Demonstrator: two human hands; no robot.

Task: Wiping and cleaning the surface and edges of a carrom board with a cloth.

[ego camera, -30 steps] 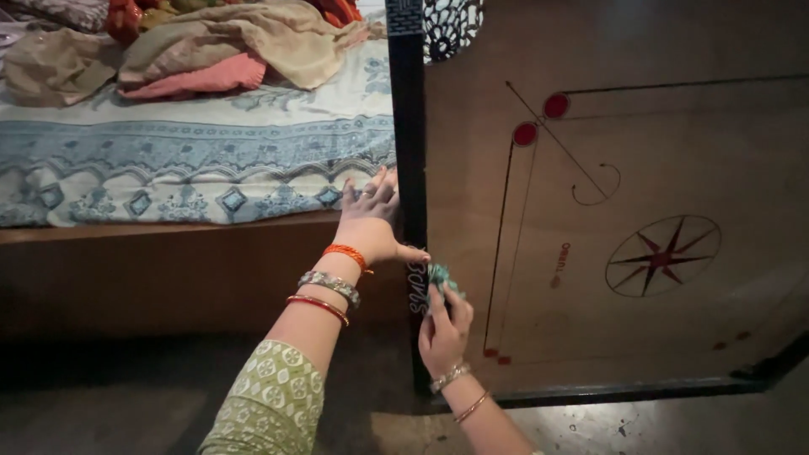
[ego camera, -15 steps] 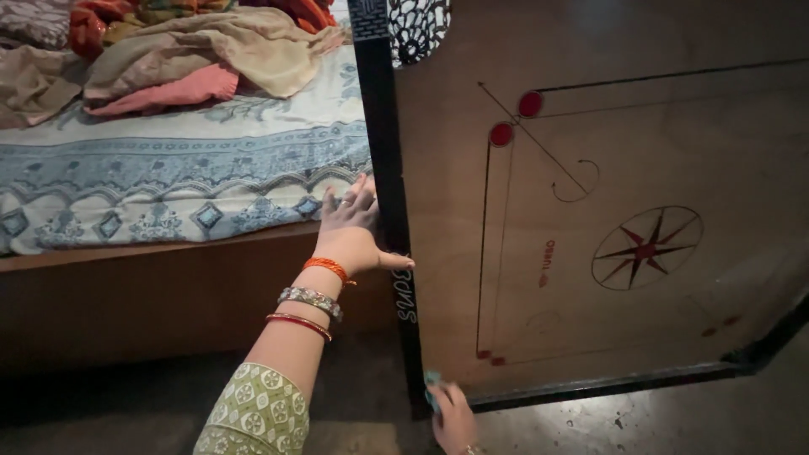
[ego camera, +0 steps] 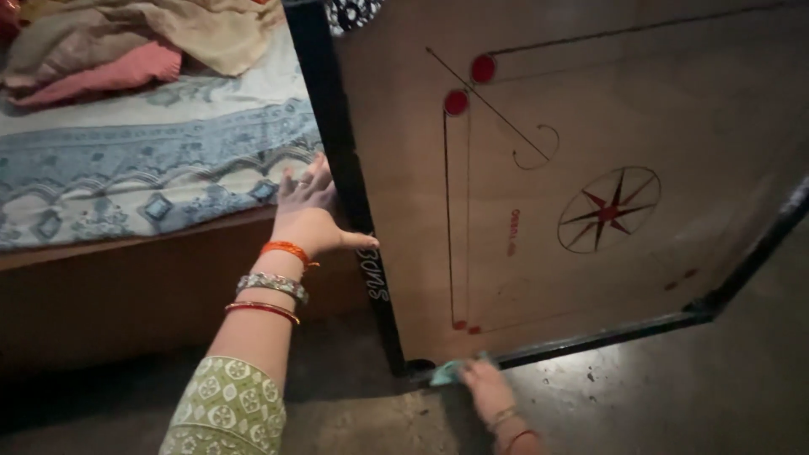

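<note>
We see a carrom board (ego camera: 590, 194) standing on edge on the floor (ego camera: 674, 396), leaning beside the bed (ego camera: 126, 160). Our left hand (ego camera: 310, 217) presses spread flat on its black left frame (ego camera: 345, 194). Our right hand (ego camera: 484, 389), the nearer one, pinches a teal cloth (ego camera: 451, 371) against the board's bottom left corner.

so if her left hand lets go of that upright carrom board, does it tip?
Probably. The carrom board stands on one edge on the floor, steadied only by the left hand on its black frame, so it looks top-heavy. It appears a rigid wooden panel, likely heavy. On the smooth floor, the bottom edge might slide.
</note>
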